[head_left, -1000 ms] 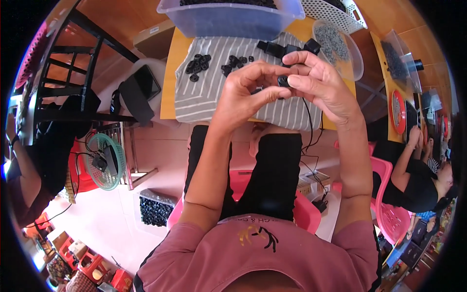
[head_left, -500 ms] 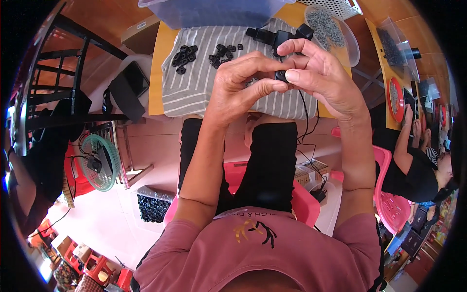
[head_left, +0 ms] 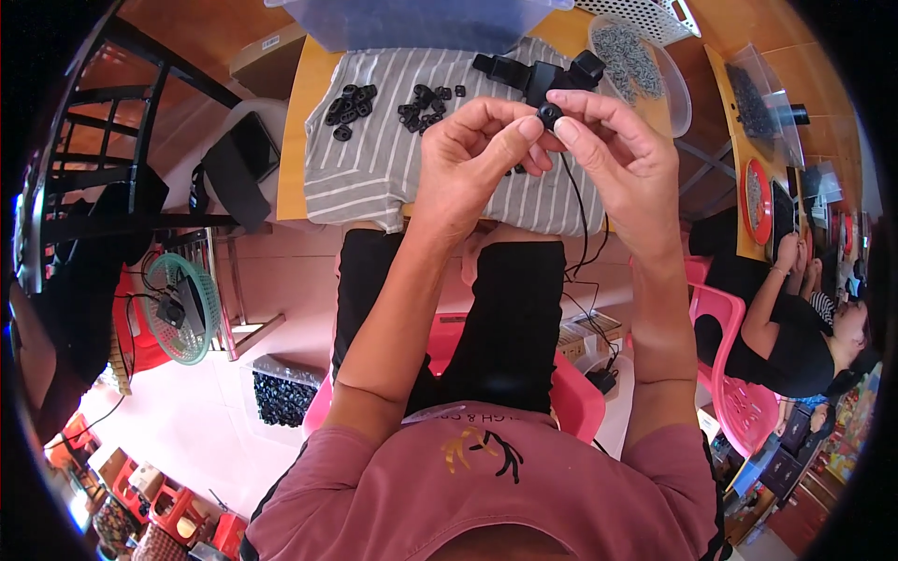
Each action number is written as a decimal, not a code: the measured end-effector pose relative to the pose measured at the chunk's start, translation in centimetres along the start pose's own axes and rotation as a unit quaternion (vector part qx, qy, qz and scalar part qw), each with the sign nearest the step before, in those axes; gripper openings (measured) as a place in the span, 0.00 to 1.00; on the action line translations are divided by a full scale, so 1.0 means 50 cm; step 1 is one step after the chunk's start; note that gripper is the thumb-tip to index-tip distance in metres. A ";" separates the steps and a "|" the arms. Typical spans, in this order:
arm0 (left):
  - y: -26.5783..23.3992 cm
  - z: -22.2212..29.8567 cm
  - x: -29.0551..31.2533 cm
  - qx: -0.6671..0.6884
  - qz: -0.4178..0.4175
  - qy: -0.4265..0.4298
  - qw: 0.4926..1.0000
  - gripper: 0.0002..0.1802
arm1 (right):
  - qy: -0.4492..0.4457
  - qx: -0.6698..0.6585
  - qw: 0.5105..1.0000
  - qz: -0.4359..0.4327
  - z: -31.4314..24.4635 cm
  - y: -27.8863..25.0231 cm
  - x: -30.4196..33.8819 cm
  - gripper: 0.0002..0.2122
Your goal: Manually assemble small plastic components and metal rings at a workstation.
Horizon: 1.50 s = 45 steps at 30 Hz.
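Observation:
A small round black part (head_left: 549, 114), with what looks like a hole in its middle, is pinched between my two hands above the cloth. My left hand (head_left: 475, 159) is closed, thumb and forefinger on the part's left side. From the other side my right hand (head_left: 622, 159) grips it with thumb and forefinger. Behind the hands lies a black device with straps (head_left: 538, 77) on the grey striped cloth (head_left: 360, 187). Farther left on the cloth are a pile of black ring-like parts (head_left: 351, 105) and a second pile of small black parts (head_left: 423, 107).
A blue plastic bin (head_left: 421, 23) stands at the table's back. A clear tub of grey small pieces (head_left: 629, 61) is at the back right. A black cable (head_left: 580, 201) hangs over the front edge. Another person (head_left: 795, 327) sits at the far right by a pink chair (head_left: 739, 402).
My hands have turned the black part so its round face shows. The right hand's raised fingers have come down and curled in; both hands still hold it.

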<state>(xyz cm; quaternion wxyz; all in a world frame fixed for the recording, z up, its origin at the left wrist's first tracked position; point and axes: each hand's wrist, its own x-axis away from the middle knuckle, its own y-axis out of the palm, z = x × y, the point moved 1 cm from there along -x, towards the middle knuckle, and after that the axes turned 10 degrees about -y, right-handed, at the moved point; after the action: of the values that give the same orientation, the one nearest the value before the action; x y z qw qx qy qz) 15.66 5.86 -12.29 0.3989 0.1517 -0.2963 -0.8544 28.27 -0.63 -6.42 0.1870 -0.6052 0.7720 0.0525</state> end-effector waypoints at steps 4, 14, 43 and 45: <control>0.007 0.009 0.005 -0.059 0.042 -0.029 0.997 0.08 | -0.036 0.046 0.998 -0.009 0.010 -0.005 0.007 0.10; 0.007 0.009 0.010 -0.129 0.019 -0.096 0.987 0.09 | 0.010 0.084 0.992 -0.090 0.007 -0.027 0.019 0.13; 0.002 -0.038 -0.008 -0.182 0.017 0.023 0.983 0.14 | 0.101 -0.095 0.981 0.134 0.062 -0.024 0.036 0.09; 0.006 -0.053 -0.012 -0.204 0.012 0.084 0.975 0.14 | 0.100 -0.080 0.982 0.136 0.059 -0.023 0.041 0.09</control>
<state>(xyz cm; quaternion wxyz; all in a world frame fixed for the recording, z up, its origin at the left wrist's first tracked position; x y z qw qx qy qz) 17.52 5.13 -14.12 0.4549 0.1353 -0.0832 -0.8762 29.63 -1.91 -9.71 0.0511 -0.5094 0.8554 0.0789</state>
